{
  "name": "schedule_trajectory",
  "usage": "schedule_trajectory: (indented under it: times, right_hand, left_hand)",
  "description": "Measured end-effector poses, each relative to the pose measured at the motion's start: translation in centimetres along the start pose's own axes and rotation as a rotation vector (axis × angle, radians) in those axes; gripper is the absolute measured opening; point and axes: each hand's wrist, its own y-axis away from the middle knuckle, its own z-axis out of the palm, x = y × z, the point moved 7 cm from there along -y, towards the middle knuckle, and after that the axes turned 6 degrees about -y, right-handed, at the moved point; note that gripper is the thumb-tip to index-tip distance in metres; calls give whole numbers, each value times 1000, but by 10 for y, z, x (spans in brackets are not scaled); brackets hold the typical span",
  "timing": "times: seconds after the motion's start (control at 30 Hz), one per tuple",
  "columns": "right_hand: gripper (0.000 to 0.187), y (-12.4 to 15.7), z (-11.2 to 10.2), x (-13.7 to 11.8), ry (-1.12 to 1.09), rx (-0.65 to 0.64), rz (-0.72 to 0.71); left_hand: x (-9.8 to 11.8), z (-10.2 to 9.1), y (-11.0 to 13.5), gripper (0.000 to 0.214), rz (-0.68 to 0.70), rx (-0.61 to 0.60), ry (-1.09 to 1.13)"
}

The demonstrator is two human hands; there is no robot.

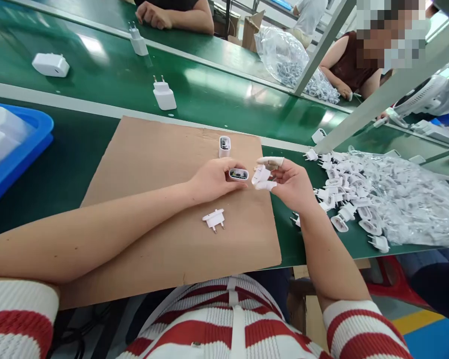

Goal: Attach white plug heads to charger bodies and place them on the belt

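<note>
Closed around a white charger housing (238,174) is my left hand (213,180); the housing's open end faces me and shows parts inside. My right hand (294,182), with white covers on thumb and forefinger, pinches a white plug cap (261,175) just right of the housing, a small gap between them. Behind my left hand, a second open charger housing (225,145) stands upright on the cardboard sheet (157,149). A loose plug cap (213,219) with two pins lies on the cardboard nearer to me.
Right of the cardboard spreads a pile of plug caps (335,184) by a clear plastic bag (415,199). A blue bin (41,124) with white pieces stands left. Several chargers, one a white charger (164,94), sit on the green belt (108,75). Other people sit across it.
</note>
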Motion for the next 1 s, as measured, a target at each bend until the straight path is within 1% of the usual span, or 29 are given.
schedule_trajectory:
  times: [0.03, 0.1, 0.13, 0.17, 0.2, 0.27, 0.33, 0.43, 0.47, 0.5, 0.6, 0.63, 0.67, 0.73, 0.8, 0.87, 0.9, 1.0]
  right_hand:
    - [51, 0, 1, 0, 54, -9, -22]
    - [46, 0, 3, -3, 169, -7, -80]
    - [48, 0, 4, -3, 198, -8, -96]
    - [53, 0, 5, -3, 194, -11, -98]
    - [58, 0, 5, -2, 165, -14, -86]
    - [66, 0, 6, 0, 82, -8, -39]
    - [63, 0, 6, 0, 35, 17, 6]
    - [44, 0, 7, -1, 34, 41, 54]
    - [41, 0, 7, -1, 23, 55, 63]
    - [42, 0, 6, 0, 1, 74, 70]
    - [57, 0, 5, 4, -90, 122, 91]
    - [58, 0, 6, 5, -93, 124, 94]
    - [54, 0, 6, 5, -65, 124, 86]
    - [38, 0, 7, -2, 88, 143, -1]
    - [25, 1, 11, -16, 296, 159, -164]
    - [18, 4, 18, -28, 475, 152, -315]
    - [16, 5, 22, -32, 548, 139, -361]
    - [12, 4, 33, -34, 745, 63, -431]
  left_hand:
    - [-3, 1, 0, 51, -5, -16, 23]
    - [-7, 1, 2, 70, -12, -48, 98]
    - [-9, 2, 2, 77, -13, -65, 142]
    - [-11, 2, 3, 77, -12, -84, 182]
    - [-12, 3, 3, 71, -8, -101, 211]
    - [-13, 4, 4, 51, 9, -127, 220]
    - [-11, 3, 4, 42, 34, -128, 186]
    - [-7, 1, 5, 44, 71, -106, 159]
    - [-6, 0, 5, 45, 77, -102, 165]
    - [-6, 0, 5, 44, 79, -102, 178]
    - [-6, 1, 6, 40, 75, -104, 213]
    - [-6, 2, 6, 39, 79, -97, 213]
    - [-6, 2, 6, 39, 85, -88, 206]
    - [-5, 2, 6, 36, 90, -65, 188]
    - [-4, 2, 7, 34, 93, -50, 178]
    - [-3, 2, 7, 31, 97, -41, 168]
    - [-2, 2, 7, 30, 98, -34, 162]
    - [-4, 1, 6, 28, 94, -15, 158]
